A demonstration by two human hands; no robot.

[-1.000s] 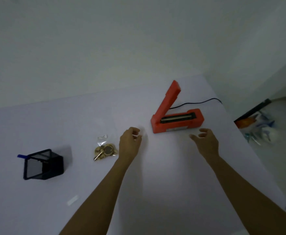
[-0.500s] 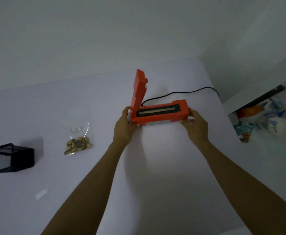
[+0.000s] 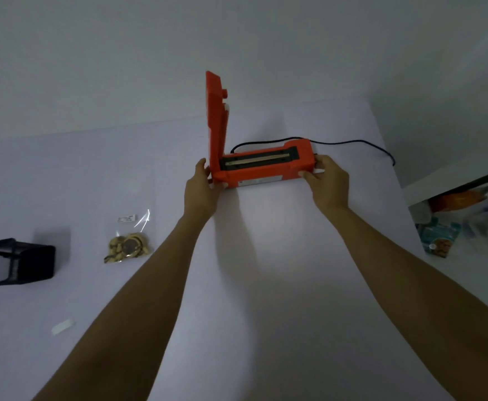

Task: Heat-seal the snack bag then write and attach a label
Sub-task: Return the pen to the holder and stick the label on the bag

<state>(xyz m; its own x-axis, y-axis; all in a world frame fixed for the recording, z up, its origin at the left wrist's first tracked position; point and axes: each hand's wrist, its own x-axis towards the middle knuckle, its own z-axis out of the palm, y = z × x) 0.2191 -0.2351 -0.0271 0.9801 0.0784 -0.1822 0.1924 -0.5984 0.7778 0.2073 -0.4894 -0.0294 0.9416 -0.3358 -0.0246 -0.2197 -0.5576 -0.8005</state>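
Orange heat sealer (image 3: 261, 166), lid upright, sealing strip exposed; left hand (image 3: 201, 192), right hand (image 3: 328, 185) grip its ends.

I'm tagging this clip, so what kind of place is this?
Probably a plain indoor packing or craft workstation: a bare white table against a wall, with an orange heat sealer, a clear snack bag and a black mesh holder.

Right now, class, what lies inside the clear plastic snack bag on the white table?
Inside the clear plastic snack bag: a heap of golden-brown snack pieces. Pieces underneath stay hidden.
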